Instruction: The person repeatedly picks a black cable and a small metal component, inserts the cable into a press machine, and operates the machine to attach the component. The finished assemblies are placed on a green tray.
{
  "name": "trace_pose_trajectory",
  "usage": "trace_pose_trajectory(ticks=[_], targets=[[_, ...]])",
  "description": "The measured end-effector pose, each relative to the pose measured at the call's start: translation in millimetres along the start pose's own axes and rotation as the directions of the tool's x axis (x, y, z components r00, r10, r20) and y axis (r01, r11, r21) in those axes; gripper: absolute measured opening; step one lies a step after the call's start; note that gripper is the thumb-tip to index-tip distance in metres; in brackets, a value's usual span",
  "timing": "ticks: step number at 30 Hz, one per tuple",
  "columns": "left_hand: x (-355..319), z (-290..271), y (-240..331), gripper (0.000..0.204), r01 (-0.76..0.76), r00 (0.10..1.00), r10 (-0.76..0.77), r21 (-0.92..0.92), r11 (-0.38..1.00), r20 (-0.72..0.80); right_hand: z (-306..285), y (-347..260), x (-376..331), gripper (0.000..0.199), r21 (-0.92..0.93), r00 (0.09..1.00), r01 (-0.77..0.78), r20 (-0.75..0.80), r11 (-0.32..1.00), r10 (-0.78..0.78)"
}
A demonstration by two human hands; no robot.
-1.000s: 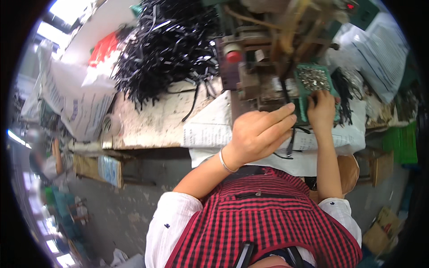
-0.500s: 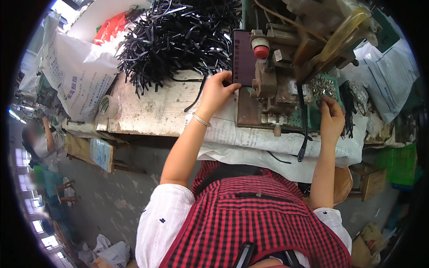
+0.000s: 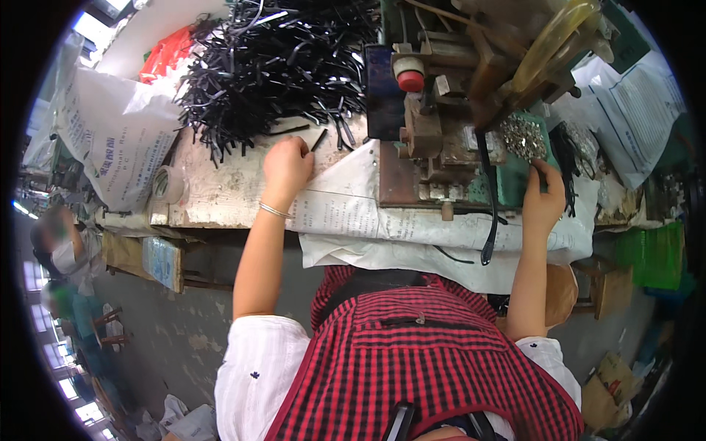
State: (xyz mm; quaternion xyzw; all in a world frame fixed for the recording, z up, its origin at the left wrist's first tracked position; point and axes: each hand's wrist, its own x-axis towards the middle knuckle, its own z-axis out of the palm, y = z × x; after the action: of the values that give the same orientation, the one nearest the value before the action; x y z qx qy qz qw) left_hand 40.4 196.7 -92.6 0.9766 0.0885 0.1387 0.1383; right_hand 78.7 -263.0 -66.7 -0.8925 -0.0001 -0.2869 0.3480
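Observation:
My left hand (image 3: 288,167) rests at the near edge of the black pile, knuckles up, fingers curled; what they hold is hidden. Beside it lie loose black eyeglass temples (image 3: 319,140). My right hand (image 3: 544,194) is at the edge of a heap of small shiny metal parts (image 3: 523,137), its thumb and fingers drawn together. Anything between those fingertips is too small to make out. Between my hands stands a worn metal bench machine (image 3: 445,147) with a red button (image 3: 410,81). One black temple (image 3: 487,198) hangs down from the machine, its rounded tip toward me.
A large pile of black temples (image 3: 272,66) covers the back left of the table (image 3: 213,191). A dark flat panel (image 3: 384,92) stands beside the machine. White sacks (image 3: 121,136) flank both sides, with a tape roll (image 3: 168,184) at left. Another person (image 3: 62,242) sits far left.
My left hand has left the lower corner of the flat panel and moved left to the pile's edge. The panel's face looks darker. My right hand stays by the metal parts.

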Motion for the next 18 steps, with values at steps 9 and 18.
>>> trace_pose_trajectory(ticks=[9, 18], targets=[[30, -21, 29, 0.019, 0.09, 0.996, -0.04, -0.783, 0.615, 0.083, -14, -100, 35, 0.014, 0.479, 0.967, 0.197, 0.05, 0.855, -0.251], [-11, -55, 123, 0.028, -0.037, 0.94, -0.302, -0.925, 0.379, -0.161, 24, -123, 17, 0.035, 0.762, 0.996, -0.085, 0.085, 0.642, 0.03]])
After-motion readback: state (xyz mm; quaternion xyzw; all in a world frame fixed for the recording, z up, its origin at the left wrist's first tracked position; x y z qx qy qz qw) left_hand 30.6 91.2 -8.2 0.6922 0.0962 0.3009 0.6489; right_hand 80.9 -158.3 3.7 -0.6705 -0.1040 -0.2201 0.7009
